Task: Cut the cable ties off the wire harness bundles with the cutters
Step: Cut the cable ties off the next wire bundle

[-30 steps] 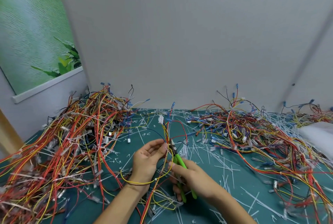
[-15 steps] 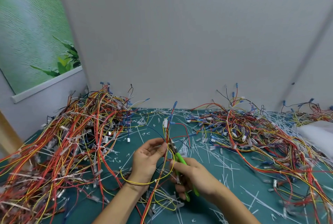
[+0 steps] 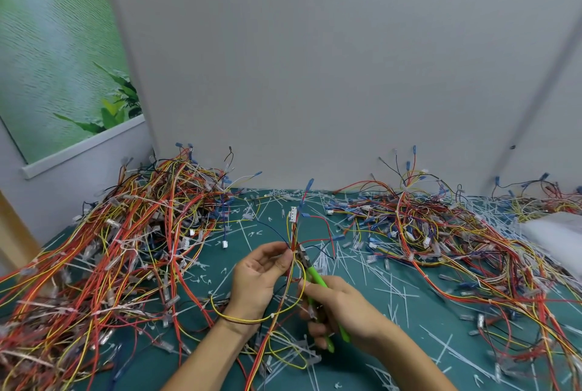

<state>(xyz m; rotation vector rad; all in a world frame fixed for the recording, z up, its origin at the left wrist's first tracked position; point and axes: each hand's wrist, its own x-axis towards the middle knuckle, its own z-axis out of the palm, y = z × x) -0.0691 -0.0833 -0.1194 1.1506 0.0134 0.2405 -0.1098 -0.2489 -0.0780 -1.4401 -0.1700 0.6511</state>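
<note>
My left hand (image 3: 259, 280) pinches a thin wire harness bundle (image 3: 294, 233) of red, yellow and blue wires between thumb and fingertips, holding it upright over the green mat. A white connector tops the bundle. My right hand (image 3: 338, 312) grips the green-handled cutters (image 3: 316, 277), whose jaws sit against the bundle just right of my left fingertips. A yellow wire loop hangs down across my left wrist. The cable tie at the jaws is too small to make out.
A big tangle of red, orange and yellow harnesses (image 3: 110, 264) fills the left side. Another tangle (image 3: 441, 239) spreads across the right. Cut white ties (image 3: 387, 283) litter the green mat (image 3: 201, 267). A white bag (image 3: 554, 233) lies at the right edge. A grey wall stands behind.
Both hands have lifted slightly with the bundle. The cutters' jaws have stayed at the same spot on the bundle.
</note>
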